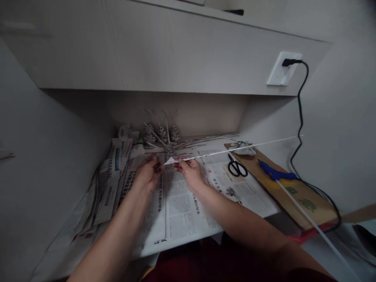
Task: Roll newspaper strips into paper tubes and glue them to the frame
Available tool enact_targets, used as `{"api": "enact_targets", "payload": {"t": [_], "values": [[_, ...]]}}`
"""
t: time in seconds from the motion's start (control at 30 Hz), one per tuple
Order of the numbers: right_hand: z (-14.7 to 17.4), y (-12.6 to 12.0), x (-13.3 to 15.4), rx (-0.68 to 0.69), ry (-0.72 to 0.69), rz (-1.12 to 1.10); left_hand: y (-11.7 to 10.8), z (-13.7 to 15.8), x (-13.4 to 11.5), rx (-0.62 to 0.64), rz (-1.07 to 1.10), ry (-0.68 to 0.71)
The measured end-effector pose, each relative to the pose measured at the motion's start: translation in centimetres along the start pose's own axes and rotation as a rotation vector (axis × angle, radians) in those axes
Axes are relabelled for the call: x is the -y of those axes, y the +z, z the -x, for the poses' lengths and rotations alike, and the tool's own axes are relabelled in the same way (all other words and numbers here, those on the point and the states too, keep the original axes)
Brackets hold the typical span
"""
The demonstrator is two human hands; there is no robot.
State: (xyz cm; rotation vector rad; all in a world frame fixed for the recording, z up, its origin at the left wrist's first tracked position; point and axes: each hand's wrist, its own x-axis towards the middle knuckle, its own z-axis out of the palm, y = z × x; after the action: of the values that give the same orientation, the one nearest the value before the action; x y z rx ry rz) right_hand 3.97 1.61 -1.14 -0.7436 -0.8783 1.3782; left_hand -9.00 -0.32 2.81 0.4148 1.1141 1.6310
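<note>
My right hand (190,172) pinches a thin rolled newspaper stick (219,152) near its left end. The stick slants up to the right, and a small pointed paper flap sticks out at its left tip. Just left of that tip, apart from it, is my left hand (147,172). Its fingers are loosely bent, apart and somewhat blurred, with nothing visible in them. Under both hands lies a spread newspaper (182,211) on the table.
Black-handled scissors (237,168) lie at right. A blue glue gun (276,171) with a long glue stick rests on brown cardboard (293,197). Newspaper strips (110,188) are stacked at left. Behind stand several woven paper pieces (175,134) and rolled sticks (211,138). An overhanging panel (176,51) carries a plugged-in cord (300,113).
</note>
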Motion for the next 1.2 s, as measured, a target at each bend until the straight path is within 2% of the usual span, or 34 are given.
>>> {"api": "enact_targets", "payload": {"t": [0.1,0.17,0.23,0.3,0.47,0.57,0.63,0.7,0.73,0.77,0.83,0.9,0.97,1.07,1.13,1.2], "values": [[0.2,0.5,-1.2,-0.018,-0.092,0.054,-0.4,0.8,1.5,0.108,0.061,-0.191],[0.3,0.7,-1.9,-0.033,-0.148,0.119,-0.5,1.0,2.5,0.192,0.075,-0.252],[0.4,1.0,-2.6,-0.047,-0.148,0.174,-0.6,0.9,3.1,0.213,0.087,-0.273],[0.4,1.4,-3.1,-0.046,-0.088,0.19,-0.7,0.6,3.4,0.187,0.098,-0.254],[1.3,2.0,-3.2,0.065,0.041,0.203,-1.2,-0.4,2.6,0.041,0.164,-0.072],[3.9,1.7,-1.9,0.174,0.017,0.396,-1.4,-0.6,1.7,-0.01,0.233,-0.026],[6.5,1.2,-0.1,0.355,-0.105,0.658,-1.5,-0.6,1.3,-0.023,0.273,-0.001],[9.2,0.6,2.2,0.627,-0.361,0.943,-1.5,-0.5,1.3,-0.004,0.281,0.008],[10.4,0.1,3.5,0.706,-0.522,1.071,-1.4,-0.5,1.4,0.008,0.278,0.006],[11.2,-0.4,4.7,0.71,-0.637,1.205,-1.3,-0.4,1.5,0.014,0.278,0.003],[12.2,-1.7,6.5,0.553,-0.721,1.471,-1.2,-0.3,1.8,0.0,0.307,0.008],[12.5,-3.3,7.4,0.382,-0.617,1.669,-1.1,-0.1,1.9,-0.018,0.367,0.007],[12.7,-4.8,7.3,0.376,-0.417,1.702,-1.0,0.0,1.9,-0.016,0.429,-0.009],[13.3,-6.2,6.6,0.482,-0.173,1.561,-1.1,0.0,1.7,0.022,0.515,-0.061],[13.6,-6.5,6.3,0.454,-0.101,1.451,-1.2,0.0,1.5,0.074,0.557,-0.096],[13.5,-6.8,6.1,0.444,0.055,1.227,-1.3,0.0,1.2,0.114,0.577,-0.11]]}}
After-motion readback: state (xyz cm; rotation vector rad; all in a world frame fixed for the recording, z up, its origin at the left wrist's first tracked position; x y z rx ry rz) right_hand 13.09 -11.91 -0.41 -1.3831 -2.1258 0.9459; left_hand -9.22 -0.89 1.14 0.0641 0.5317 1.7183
